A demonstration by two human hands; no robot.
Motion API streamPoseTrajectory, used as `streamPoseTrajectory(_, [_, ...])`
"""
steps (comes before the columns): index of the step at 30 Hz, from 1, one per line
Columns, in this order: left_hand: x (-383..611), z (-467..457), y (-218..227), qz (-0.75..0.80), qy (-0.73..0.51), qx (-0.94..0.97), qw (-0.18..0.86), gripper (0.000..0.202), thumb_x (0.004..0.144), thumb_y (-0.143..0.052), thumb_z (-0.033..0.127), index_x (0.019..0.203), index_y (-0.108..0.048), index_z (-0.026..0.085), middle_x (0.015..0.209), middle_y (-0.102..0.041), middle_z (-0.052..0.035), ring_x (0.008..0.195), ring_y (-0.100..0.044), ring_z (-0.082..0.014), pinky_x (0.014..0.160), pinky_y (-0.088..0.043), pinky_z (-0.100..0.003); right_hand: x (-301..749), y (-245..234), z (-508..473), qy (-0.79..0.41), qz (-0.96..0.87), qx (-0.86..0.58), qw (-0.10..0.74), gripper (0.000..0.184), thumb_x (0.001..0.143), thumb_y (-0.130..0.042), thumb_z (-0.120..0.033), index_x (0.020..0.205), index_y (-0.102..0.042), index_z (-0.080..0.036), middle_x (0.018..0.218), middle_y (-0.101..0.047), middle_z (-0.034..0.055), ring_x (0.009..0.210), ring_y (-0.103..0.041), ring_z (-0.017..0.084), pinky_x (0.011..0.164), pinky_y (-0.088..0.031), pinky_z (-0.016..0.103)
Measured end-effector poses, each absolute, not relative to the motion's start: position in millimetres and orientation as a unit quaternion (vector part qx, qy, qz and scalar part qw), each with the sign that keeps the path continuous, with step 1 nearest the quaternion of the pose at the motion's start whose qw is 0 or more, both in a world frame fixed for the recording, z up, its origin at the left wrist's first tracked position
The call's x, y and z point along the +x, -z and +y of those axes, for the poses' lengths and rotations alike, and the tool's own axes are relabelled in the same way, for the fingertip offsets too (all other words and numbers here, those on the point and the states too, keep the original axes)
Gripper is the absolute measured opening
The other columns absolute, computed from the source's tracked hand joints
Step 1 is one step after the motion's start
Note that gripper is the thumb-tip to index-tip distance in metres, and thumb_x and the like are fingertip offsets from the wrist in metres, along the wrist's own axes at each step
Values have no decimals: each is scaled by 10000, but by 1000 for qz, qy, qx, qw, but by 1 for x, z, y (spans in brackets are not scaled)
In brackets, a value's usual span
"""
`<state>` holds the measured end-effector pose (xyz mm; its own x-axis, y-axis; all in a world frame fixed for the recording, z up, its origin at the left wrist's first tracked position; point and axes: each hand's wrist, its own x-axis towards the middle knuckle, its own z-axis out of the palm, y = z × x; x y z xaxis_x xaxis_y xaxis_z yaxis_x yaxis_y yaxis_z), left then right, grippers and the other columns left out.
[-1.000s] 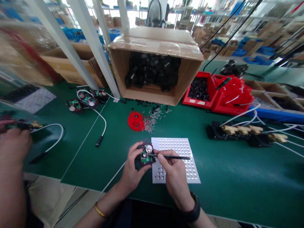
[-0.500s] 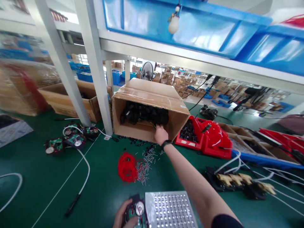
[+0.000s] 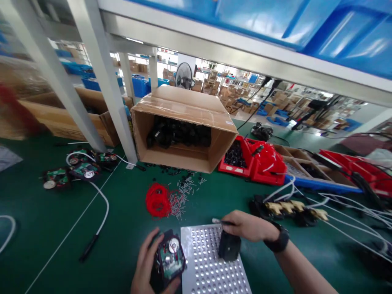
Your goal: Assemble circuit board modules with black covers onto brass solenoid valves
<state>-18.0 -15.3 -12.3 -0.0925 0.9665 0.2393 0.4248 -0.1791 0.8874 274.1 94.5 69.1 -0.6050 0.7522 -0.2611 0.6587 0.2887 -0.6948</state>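
Observation:
My left hand (image 3: pixel 147 265) is wrapped round the left side of a black housing with a green circuit board (image 3: pixel 170 257) and a round silvery part on it. Over the dimpled metal plate (image 3: pixel 199 261), my right hand (image 3: pixel 246 224) grips a black boxy plastic part (image 3: pixel 229 246) from above. A short dark piece with a pale tip juts left from its fingers; what it is I cannot make out. Behind them a cardboard box (image 3: pixel 174 161) lies on its side, opening towards me, with black parts (image 3: pixel 183 132) inside.
Red wire (image 3: pixel 157 200) and scattered small pins (image 3: pixel 180 202) lie mid-table. Similar circuit-board units (image 3: pixel 56 179) with white cables sit left. Red bins (image 3: pixel 237 171), a divided tray and cream-coloured parts (image 3: pixel 288 207) stand right. Metal posts (image 3: pixel 101 77) and a shelf bar (image 3: pixel 214 45) frame the space.
My right hand has come out of the cardboard box and back over the metal plate, bringing a black plastic part. My left hand keeps the circuit-board housing, now further into view.

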Motion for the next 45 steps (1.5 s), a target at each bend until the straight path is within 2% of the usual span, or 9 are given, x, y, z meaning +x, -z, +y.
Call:
streamPoseTrajectory(7, [-16, -19, 13, 598, -360, 633, 334, 663, 651, -687, 442, 1210, -430, 194, 1191, -528, -124, 1067, -540, -316, 913, -455, -499, 247, -64, 26, -206, -741, -633, 86, 326, 904, -377, -381, 1020, -616, -193, 941, -592, 92, 753, -589, 194, 656, -415, 282])
streamPoseTrajectory(12, [-9, -21, 6, 595, -382, 576, 411, 690, 693, -657, 433, 1251, -338, 181, 1227, -482, -140, 1058, -545, -283, 910, -458, -463, 229, -44, -16, -156, -673, -721, 49, 743, 783, -505, -537, 1397, -263, -196, 1142, -483, 179, 745, -605, 272, 640, -440, 368])
streamPoseTrajectory(17, [1, -20, -21, 566, -390, 564, 457, 602, 719, -647, 401, 1218, -373, 204, 1175, -528, -108, 1011, -571, -252, 847, -497, -392, 227, -32, -21, -365, -549, -690, 299, 514, 772, -511, -468, 1233, -490, -243, 1068, -539, 113, 649, -543, 165, 571, -420, 291])
streamPoseTrajectory(24, [24, -24, -49, 522, -263, 786, 203, 652, 719, -662, 375, 1279, -383, 191, 1030, -545, -102, 956, -504, -289, 830, -432, -442, 194, -28, -14, -752, -186, -430, 463, 404, 734, -534, -478, 1080, -502, -272, 661, -554, -51, 348, -123, 21, 347, -100, 155])
streamPoseTrajectory(27, [27, -24, -50, 528, -231, 796, 184, 692, 706, -681, 340, 1298, -358, 185, 1009, -545, -93, 936, -493, -286, 810, -428, -428, 183, -31, -19, -715, -283, -423, 479, 359, 780, -539, -436, 1100, -489, -281, 742, -580, -42, 360, -276, 32, 346, -226, 156])
streamPoseTrajectory(29, [26, -24, -50, 533, -223, 796, 182, 701, 686, -701, 337, 1284, -369, 184, 1005, -546, -89, 925, -494, -284, 801, -429, -424, 183, -36, -21, -642, -429, -428, 470, 341, 825, -504, -402, 1134, -501, -257, 970, -604, 12, 628, -542, 102, 562, -453, 216])
streamPoseTrajectory(33, [23, -22, -48, 531, -248, 785, 201, 699, 641, -733, 294, 1243, -393, 191, 1019, -548, -87, 930, -501, -287, 805, -426, -423, 185, -46, -25, -489, -648, -447, 376, 434, 879, -451, -332, 1295, -391, -220, 1312, -454, 57, 1217, -391, 202, 1053, -268, 356])
streamPoseTrajectory(41, [16, -14, -30, 497, -352, 720, 333, 613, 611, -704, 205, 1166, -449, 250, 1113, -516, -70, 1023, -497, -276, 888, -399, -440, 174, -41, -27, -486, -605, -488, 400, 593, 794, -581, -344, 1329, -357, -220, 1343, -428, 70, 1229, -389, 226, 1055, -280, 395])
streamPoseTrajectory(45, [4, -11, -20, 456, -410, 634, 471, 639, 635, -729, 255, 1164, -372, 223, 1189, -460, -92, 1062, -502, -243, 913, -411, -386, 167, -27, -32, -633, -440, -481, 418, 476, 722, -663, -409, 1128, -550, -189, 1015, -628, 60, 858, -602, 204, 748, -494, 328])
